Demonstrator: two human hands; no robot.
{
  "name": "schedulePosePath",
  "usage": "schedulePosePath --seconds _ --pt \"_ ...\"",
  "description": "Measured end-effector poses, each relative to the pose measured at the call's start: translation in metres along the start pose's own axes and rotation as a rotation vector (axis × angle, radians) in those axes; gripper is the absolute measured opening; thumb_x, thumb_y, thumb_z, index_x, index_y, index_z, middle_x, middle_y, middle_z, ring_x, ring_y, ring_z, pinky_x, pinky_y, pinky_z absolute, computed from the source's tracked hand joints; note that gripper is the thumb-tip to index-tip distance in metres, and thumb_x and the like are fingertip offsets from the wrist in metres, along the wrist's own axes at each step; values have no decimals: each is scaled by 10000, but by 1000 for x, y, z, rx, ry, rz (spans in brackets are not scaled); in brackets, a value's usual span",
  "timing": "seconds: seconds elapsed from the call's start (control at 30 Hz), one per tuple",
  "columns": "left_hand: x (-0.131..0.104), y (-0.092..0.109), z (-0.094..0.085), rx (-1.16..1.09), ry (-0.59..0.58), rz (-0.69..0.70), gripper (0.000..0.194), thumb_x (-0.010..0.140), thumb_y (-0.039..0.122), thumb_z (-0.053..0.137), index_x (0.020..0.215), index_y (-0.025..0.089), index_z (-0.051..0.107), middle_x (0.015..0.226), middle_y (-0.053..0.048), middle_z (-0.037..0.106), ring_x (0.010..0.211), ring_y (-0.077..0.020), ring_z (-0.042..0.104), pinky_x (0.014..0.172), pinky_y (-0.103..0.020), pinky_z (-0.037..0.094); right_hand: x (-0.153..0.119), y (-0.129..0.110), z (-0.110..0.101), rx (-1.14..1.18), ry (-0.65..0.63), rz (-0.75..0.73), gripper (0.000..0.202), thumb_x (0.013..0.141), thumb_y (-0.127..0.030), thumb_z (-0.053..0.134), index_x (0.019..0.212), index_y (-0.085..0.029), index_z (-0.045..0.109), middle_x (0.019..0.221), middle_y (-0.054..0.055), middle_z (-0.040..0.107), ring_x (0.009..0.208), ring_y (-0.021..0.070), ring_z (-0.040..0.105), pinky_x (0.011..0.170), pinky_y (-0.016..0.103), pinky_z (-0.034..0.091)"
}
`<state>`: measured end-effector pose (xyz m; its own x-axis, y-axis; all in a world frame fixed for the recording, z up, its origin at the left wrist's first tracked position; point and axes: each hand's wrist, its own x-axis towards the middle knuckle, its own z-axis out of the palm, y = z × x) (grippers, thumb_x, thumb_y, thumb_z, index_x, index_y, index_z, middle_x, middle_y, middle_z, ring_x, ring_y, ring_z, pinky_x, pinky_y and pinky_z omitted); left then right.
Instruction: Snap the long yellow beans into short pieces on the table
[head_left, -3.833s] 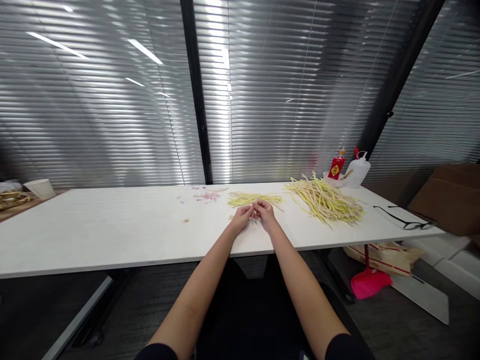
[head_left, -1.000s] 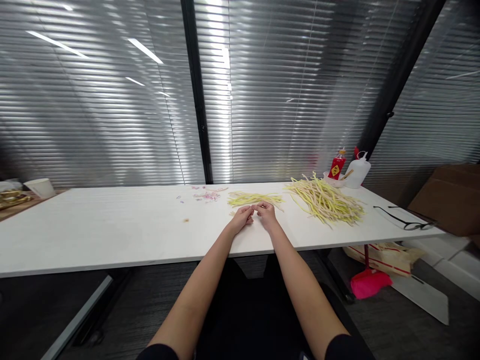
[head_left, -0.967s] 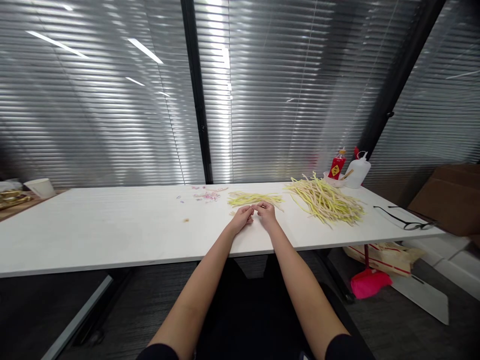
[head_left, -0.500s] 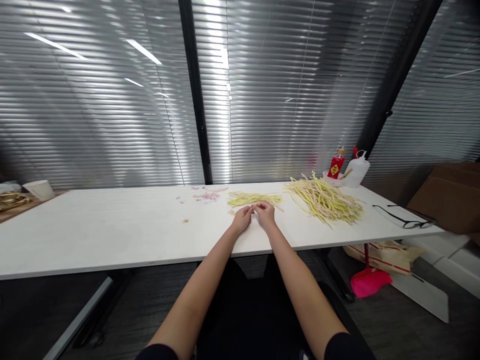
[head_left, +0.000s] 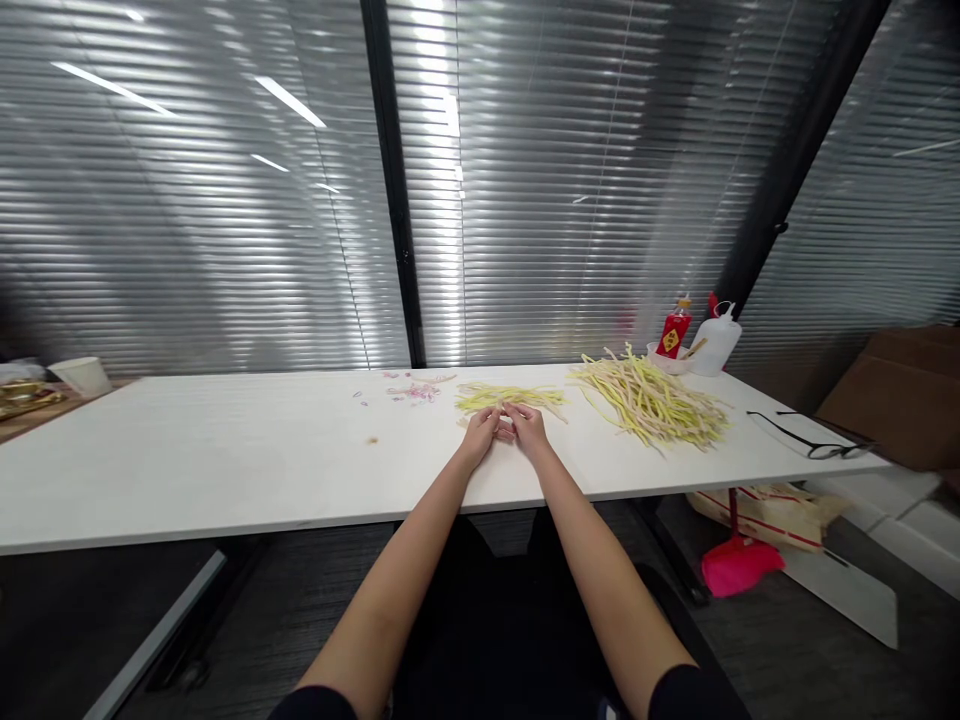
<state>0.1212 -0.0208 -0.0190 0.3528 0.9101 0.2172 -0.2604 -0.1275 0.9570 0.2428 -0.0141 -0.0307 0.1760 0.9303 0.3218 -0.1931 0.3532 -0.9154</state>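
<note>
My left hand [head_left: 481,432] and my right hand [head_left: 526,426] meet just above the white table [head_left: 247,450]. Thumbs and fingertips of both are pinched together, some fingers curled beneath. Whatever lies between them is too small or hidden to make out. Right behind the fingertips lies a small, flat bundle of thin yellow and pale strands [head_left: 510,396]. A larger loose heap of yellow and pale pink strands [head_left: 651,400] spreads to the right. Small pink and purple scraps [head_left: 421,391] are scattered to the left of the bundle.
At the back right stand a red-labelled bottle [head_left: 673,332], a white squeeze bottle [head_left: 715,342] and a shallow bowl [head_left: 670,363]. Black-framed glasses [head_left: 825,448] lie at the right end. A paper cup [head_left: 82,376] stands at the far left. Window blinds [head_left: 300,250] rise behind the table.
My fingertips have shifted slightly, and curled fingers now show below the pinch between both hands. The strands and the scraps lie as before.
</note>
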Motion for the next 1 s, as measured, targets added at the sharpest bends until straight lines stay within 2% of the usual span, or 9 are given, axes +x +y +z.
schedulePosePath --seconds 0.23,0.37,0.43,0.53,0.63,0.73,0.83,0.9,1.0 --pt "1 -2 3 -62 -15 1 430 725 530 667 854 121 636 703 -67 662 718 -211 666 683 -341 540 2 4 1 43 -51 -25 275 631 -448 737 691 -183 695 755 41 667 728 173 612 654 294 478" --pt "-2 3 4 9 112 12 418 728 468 680 985 144 620 905 -88 670 729 -183 662 654 -310 534 3 -1 -2 117 10 32 329 665 -505 701 756 -193 649 723 8 639 620 122 563 530 232 433" --pt "-4 7 2 136 214 26 394 761 461 638 1015 162 600 940 -86 651 657 -161 643 571 -287 505 4 -3 -3 130 66 51 356 683 -533 674 799 -200 626 773 6 650 608 105 549 493 211 410" --pt "-8 11 -2 495 396 186 273 818 405 563 959 177 612 870 -68 633 636 -155 604 582 -292 473 5 -5 -4 140 109 90 386 681 -552 666 829 -201 602 821 15 662 592 91 534 458 195 384" --pt "-11 13 -9 887 577 271 216 808 287 556 987 181 615 901 -91 623 822 -224 601 722 -346 464 5 -5 -3 151 120 110 396 660 -533 694 853 -198 611 803 17 662 543 75 497 438 193 361" --pt "-12 12 -13 1078 662 258 286 769 219 577 1049 167 606 1042 -138 597 969 -280 566 796 -390 442 4 -5 -3 184 123 104 397 638 -506 721 871 -194 647 829 26 669 535 71 484 441 204 362" --pt "-8 9 -14 1013 578 354 232 798 241 563 1009 173 634 1000 -122 614 944 -255 570 814 -380 437 4 -5 -3 176 115 114 410 623 -507 731 873 -187 679 858 41 675 543 75 482 443 211 360" --pt "-5 7 -12 854 458 423 227 818 280 564 1004 183 653 947 -98 638 875 -217 582 792 -352 446 3 -4 -3 142 81 129 422 625 -518 725 877 -182 690 860 49 675 538 76 474 448 219 358" --pt "-1 6 -8 555 315 404 274 810 334 597 1031 192 673 940 -81 667 834 -188 593 761 -324 454 1 -4 -2 101 -21 140 403 644 -528 708 842 -177 696 815 46 665 513 74 438 461 233 342"
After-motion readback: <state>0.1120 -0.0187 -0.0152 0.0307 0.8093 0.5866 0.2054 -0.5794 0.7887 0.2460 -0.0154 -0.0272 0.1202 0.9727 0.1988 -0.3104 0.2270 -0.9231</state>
